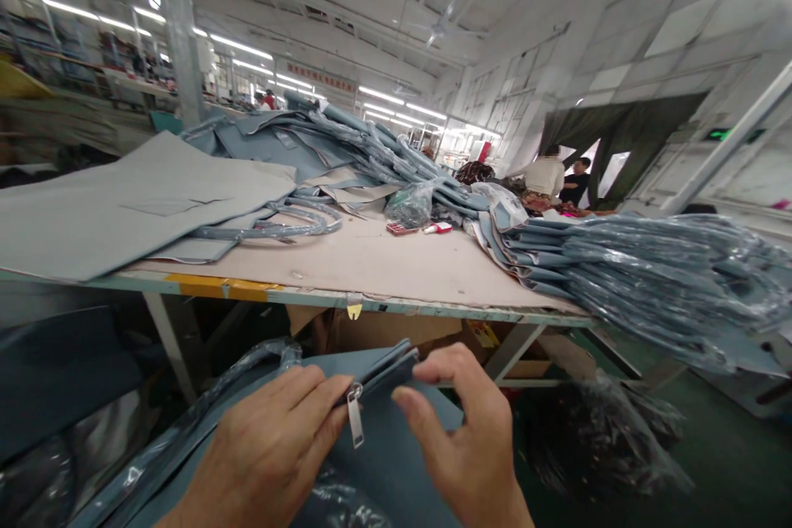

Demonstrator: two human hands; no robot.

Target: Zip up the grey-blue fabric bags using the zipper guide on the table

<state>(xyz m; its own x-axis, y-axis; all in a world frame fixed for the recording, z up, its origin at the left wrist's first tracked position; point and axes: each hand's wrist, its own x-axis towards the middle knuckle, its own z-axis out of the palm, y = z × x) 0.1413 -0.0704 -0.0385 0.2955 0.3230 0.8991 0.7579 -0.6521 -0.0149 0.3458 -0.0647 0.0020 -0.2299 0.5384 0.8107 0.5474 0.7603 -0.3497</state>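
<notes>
A blue-grey bag (396,450) is in front of me, below the table edge. My left hand (269,437) is closed on its zippered top edge, thumb and fingers pinching the material. A silver zipper pull (355,419) hangs down right beside those fingertips. At the far end of the zippered edge is my right hand (473,429), its thumb and index finger apart with nothing visibly between them. The index fingertip is close to the bag's corner; whether it touches, I cannot tell. A plastic-wrapped handle (260,359) runs along the bag's left side.
Flat blue-grey panels (148,198) lie on the table (384,264) at left. A stack of plastic-wrapped bag pieces (656,272) overhangs its right end. Near the middle are a small red box (401,229) and a clear plastic bag (413,205). Two people stand at the back right.
</notes>
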